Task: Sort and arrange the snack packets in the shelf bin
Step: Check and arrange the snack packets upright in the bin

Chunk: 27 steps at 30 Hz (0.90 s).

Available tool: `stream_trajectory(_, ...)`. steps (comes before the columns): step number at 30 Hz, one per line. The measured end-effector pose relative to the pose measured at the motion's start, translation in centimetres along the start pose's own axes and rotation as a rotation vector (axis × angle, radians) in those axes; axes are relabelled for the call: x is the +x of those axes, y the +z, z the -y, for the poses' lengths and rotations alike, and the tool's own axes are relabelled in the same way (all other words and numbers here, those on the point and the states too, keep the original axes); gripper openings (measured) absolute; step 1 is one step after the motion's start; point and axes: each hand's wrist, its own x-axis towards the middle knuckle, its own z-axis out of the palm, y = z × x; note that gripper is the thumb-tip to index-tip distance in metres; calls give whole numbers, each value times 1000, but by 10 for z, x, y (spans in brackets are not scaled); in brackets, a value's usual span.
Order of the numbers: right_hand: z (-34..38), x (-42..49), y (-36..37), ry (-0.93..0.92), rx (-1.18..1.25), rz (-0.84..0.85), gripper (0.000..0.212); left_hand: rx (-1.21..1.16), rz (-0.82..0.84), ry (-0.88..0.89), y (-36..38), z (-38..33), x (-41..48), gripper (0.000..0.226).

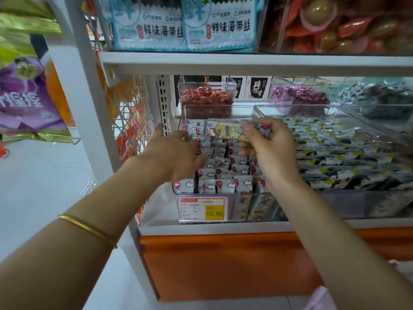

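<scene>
A clear plastic shelf bin (218, 107) holds several small grey-white snack packets (223, 173) with red marks and cloud prints, standing in rows. My right hand (269, 148) pinches one packet (225, 130) by its edge and holds it flat above the back rows. My left hand (173, 153) reaches into the bin's left side with fingers spread, resting on or just over the packets. Its fingertips are partly hidden among the packets. A gold bangle (88, 229) sits on my left forearm.
A second clear bin (362, 193) of grey packets with yellow marks stands directly to the right. Behind are bins of red (206, 98) and purple sweets (299, 97). A price tag (203, 209) reading 15.80 hangs at the front. The shelf above (245, 61) leaves limited headroom.
</scene>
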Motion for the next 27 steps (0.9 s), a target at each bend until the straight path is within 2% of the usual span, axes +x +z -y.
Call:
stream_trajectory(6, -2, -1, 2, -2, -5, 12, 21, -20, -9, 20, -1, 0, -5, 65)
stream_trajectory(11, -1, 3, 14, -63, -85, 95, 22, -178, -215, 17, 12, -4, -33, 68)
stream_trajectory(13, 0, 8, 24, -135, -183, 161, 22, -214, -286, 20, 18, -8, -42, 70)
stream_trajectory(16, 5, 22, 40, -249, -491, 282, 26, -242, -329, 3, 22, -11, -45, 65)
stream_trajectory(19, 11, 33, 56, -293, -696, 494, 25, -268, -363, 19, 26, -12, -46, 60)
stream_trajectory(21, 6, 36, 65, -317, -810, 587, 26, -376, -441, 47, 30, -12, -49, 49)
stream_trajectory(24, -4, 39, 71, -241, -862, 651, 37, -623, -614, 29, 30, -6, -54, 36)
stream_trajectory(26, -8, 39, 70, -233, -865, 726, 26, -682, -656, -35, 30, 0, -55, 38)
stream_trajectory(27, -10, 39, 69, -281, -943, 761, 23, -697, -653, -59, 31, 2, -55, 42)
